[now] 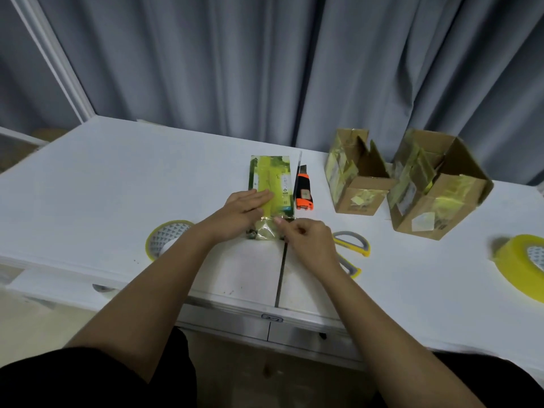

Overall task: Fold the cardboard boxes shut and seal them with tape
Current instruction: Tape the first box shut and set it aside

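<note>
Head view: left hand (245,208) presses flat on the green printed box (272,184) lying mid-table beside the orange utility knife (304,192), right hand (306,241) pinching yellow tape (269,229) at its near end (two open cardboard boxes (357,175) wait far right).

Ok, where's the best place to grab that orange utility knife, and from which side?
Take the orange utility knife by its thick orange and black handle, from above and from its right. It lies flat with the blade end pointing away, toward the curtain, and the green box sits close on its left, so the right side looks freer.
</note>
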The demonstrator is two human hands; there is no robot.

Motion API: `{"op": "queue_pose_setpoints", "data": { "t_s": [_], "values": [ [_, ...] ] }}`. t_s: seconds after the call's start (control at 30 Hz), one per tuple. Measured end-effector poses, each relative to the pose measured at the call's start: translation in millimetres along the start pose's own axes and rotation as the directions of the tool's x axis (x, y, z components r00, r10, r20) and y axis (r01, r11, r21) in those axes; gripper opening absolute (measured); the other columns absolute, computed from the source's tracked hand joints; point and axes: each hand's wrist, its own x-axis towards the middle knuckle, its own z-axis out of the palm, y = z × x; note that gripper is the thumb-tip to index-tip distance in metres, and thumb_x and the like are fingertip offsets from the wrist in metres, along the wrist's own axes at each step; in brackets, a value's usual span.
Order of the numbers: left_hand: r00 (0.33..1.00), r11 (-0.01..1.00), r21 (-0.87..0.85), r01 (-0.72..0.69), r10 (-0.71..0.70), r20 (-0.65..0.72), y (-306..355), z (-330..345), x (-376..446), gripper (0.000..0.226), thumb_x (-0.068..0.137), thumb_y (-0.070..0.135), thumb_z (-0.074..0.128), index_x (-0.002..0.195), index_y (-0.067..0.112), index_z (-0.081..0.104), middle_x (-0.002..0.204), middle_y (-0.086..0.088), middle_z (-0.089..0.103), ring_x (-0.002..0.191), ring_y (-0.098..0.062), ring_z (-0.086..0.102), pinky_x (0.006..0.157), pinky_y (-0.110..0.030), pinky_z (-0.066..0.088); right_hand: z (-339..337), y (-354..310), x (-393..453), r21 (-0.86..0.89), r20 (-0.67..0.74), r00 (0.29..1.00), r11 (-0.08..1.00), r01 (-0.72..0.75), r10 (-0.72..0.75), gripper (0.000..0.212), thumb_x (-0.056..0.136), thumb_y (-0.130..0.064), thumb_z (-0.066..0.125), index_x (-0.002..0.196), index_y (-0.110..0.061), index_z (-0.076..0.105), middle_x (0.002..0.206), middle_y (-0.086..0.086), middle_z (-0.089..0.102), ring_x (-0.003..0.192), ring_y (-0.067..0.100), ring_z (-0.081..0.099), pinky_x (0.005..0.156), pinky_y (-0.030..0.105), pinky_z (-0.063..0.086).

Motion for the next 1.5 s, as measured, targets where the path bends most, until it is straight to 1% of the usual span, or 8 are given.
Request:
{"op": "queue_pose_setpoints", "data": {
  "t_s": [0.2,0.33,0.57,0.8,1.03,1.3,1.4,1.5],
  "values": [
    [0.993,0.989,0.097,-0.113,0.116,-0.027,-2,0,-3,0.044,0.095,0.04,0.048,0.137,0.029,0.047,0.152,0.013,0.03,0.142,-0.007,0.014,0.113,-0.02,0.004,13,13,9,-0.178,-0.345,0.905,0.964,0.198,-0.25,0.048,0.075,-0.057,0.066,0.081,-0.013,0.049,0.084,0.001,0.049,0.081,0.018,0.043,0.067,0.027,0.033],
    [0.982,0.976,0.145,-0.16,0.172,-0.074,0,1,-1,0.042,0.094,0.036,0.05,0.134,0.024,0.052,0.15,0.006,0.036,0.138,-0.006,0.022,0.106,-0.008,0.003,4,10,36,-0.084,-0.103,0.915,0.92,0.382,-0.389,0.042,0.08,-0.038,0.073,0.112,-0.013,0.063,0.115,0.0,0.058,0.111,0.018,0.047,0.096,0.027,0.036],
    [0.947,0.951,0.125,-0.283,0.298,-0.119,-8,1,4,0.038,0.091,0.015,0.059,0.128,0.006,0.056,0.137,-0.001,0.047,0.125,-0.012,0.042,0.103,-0.002,0.016,7,21,49,-0.292,0.034,0.823,0.782,0.551,-0.567,0.037,0.082,-0.037,0.07,0.099,-0.005,0.067,0.107,0.008,0.062,0.107,0.033,0.05,0.09,0.016,0.031],
    [0.954,0.952,0.148,-0.269,0.285,-0.098,-20,6,10,0.055,0.078,0.04,0.065,0.126,0.016,0.059,0.137,-0.005,0.052,0.123,-0.032,0.049,0.104,-0.049,0.039,7,24,56,-0.566,0.095,0.694,0.535,0.627,-0.714,0.049,0.085,-0.049,0.052,0.093,-0.003,0.066,0.1,0.011,0.064,0.096,0.036,0.057,0.081,0.04,0.051],
    [0.96,0.969,0.175,-0.177,0.209,-0.188,-16,13,3,0.063,0.07,0.051,0.063,0.128,0.03,0.057,0.136,0.02,0.044,0.129,-0.013,0.029,0.105,-0.009,0.017,4,37,48,-0.524,0.282,0.751,0.56,0.641,-0.596,0.071,0.065,-0.032,0.087,0.121,0.002,0.057,0.122,0.022,0.056,0.108,0.04,0.059,0.084,0.046,0.054],
    [0.969,0.896,0.435,-0.088,0.178,-0.171,-8,17,-6,0.062,0.086,0.039,0.065,0.141,0.041,0.038,0.15,0.025,0.028,0.136,-0.005,0.019,0.09,-0.033,0.045,-11,34,25,-0.164,0.185,0.887,0.877,0.452,-0.422,0.074,0.087,-0.022,0.065,0.148,-0.027,0.024,0.154,-0.009,0.026,0.138,0.008,0.03,0.106,0.026,0.035],
    [0.977,0.898,0.434,-0.076,0.153,-0.146,-7,17,-9,0.068,0.087,0.029,0.064,0.144,0.041,0.031,0.152,0.026,0.02,0.139,-0.004,0.013,0.089,-0.035,0.048,-28,41,8,-0.323,-0.062,0.939,0.897,0.301,-0.337,0.064,0.085,-0.013,0.058,0.145,-0.018,0.036,0.149,0.0,0.035,0.136,0.016,0.031,0.107,0.03,0.032],
    [0.98,0.917,0.393,-0.067,0.133,-0.145,-4,16,-11,0.068,0.088,0.02,0.062,0.145,0.04,0.03,0.153,0.025,0.019,0.141,-0.006,0.012,0.094,-0.038,0.044,-45,54,-8,-0.59,0.007,0.995,0.803,0.084,-0.099,0.057,0.089,-0.02,0.051,0.144,-0.012,0.037,0.143,0.006,0.041,0.132,0.026,0.035,0.105,0.036,0.033]
  ]
}}
